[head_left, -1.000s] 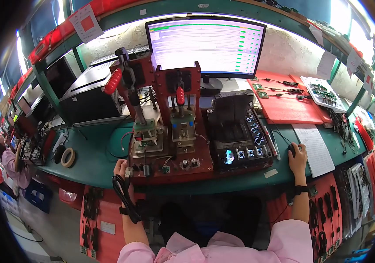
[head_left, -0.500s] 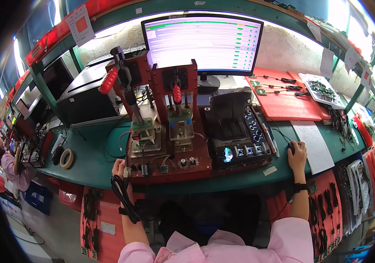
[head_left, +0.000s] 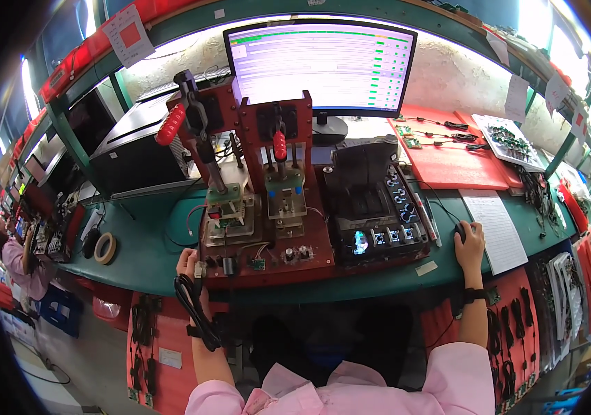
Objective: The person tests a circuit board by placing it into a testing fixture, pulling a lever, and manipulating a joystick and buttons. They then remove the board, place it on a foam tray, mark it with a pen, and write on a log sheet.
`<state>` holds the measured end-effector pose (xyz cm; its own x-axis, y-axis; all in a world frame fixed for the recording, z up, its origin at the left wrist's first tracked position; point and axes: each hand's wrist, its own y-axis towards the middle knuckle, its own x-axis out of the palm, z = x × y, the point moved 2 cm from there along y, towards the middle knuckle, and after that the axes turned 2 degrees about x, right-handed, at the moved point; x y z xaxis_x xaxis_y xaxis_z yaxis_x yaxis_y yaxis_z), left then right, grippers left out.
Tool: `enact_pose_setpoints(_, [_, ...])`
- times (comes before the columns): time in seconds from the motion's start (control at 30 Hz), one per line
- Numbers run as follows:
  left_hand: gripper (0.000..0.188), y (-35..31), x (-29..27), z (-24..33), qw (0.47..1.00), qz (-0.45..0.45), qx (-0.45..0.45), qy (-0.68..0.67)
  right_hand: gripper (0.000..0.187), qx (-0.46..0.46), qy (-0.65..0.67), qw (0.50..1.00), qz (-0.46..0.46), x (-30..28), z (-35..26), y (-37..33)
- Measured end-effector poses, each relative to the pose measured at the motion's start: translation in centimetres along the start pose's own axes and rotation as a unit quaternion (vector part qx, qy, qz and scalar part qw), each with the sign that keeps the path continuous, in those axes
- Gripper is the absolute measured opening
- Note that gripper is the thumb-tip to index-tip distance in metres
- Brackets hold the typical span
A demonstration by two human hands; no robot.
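Green-topped workbench [head_left: 142,232] carries a red metal fixture [head_left: 320,252] with two red-gripped levers. At the fixture's 7 o'clock, near its front corner, the left hand [head_left: 188,265] grasps a looped black cable bundle [head_left: 188,297], loops lying toward the wrist; out at 3 o'clock, the right hand [head_left: 473,246] cups a small black computer mouse [head_left: 458,236].

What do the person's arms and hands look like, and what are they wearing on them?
Both arms have pale pink sleeves that leave the forearms bare. There's a dark band on each wrist, left and right. The left fingers and right fingers are bare. I can't make out any markings on the bands.
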<state>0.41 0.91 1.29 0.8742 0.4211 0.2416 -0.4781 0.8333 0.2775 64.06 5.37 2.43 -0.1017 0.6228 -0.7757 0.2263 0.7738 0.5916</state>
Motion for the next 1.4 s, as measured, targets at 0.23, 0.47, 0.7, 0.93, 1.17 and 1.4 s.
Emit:
enact_pose_setpoints(0.23, [0.016,1.2,-1.9,-2.4,1.0,0.011,0.01,0.024,0.035,-0.031,0.028,0.999,-0.007,0.2,-0.4,0.2])
enact_pose_setpoints(0.47, [0.017,0.8,-0.5,-0.2,0.998,-0.005,-0.007,0.054,0.035,-0.052,0.06,0.996,-0.026,-0.2,-0.7,0.2])
enact_pose_setpoints(0.7, [0.016,0.4,0.2,0.5,1.0,0.0,-0.007,0.019,0.035,-0.062,0.072,0.995,-0.036,-0.4,-0.9,0.2])
enact_pose_setpoints(0.93, [0.016,0.5,-0.1,0.0,1.0,0.007,-0.006,0.019,0.035,-0.064,0.073,0.995,-0.036,-0.2,-0.7,0.1])
enact_pose_setpoints(1.17, [0.015,0.6,-0.7,-0.8,1.0,0.006,-0.018,0.02,0.034,-0.045,0.072,0.996,-0.034,-0.1,-0.6,0.1])
enact_pose_setpoints(1.4, [0.013,1.6,-2.7,-2.5,0.997,-0.049,0.024,0.062,0.034,-0.047,0.073,0.996,-0.034,0.1,-0.8,0.2])
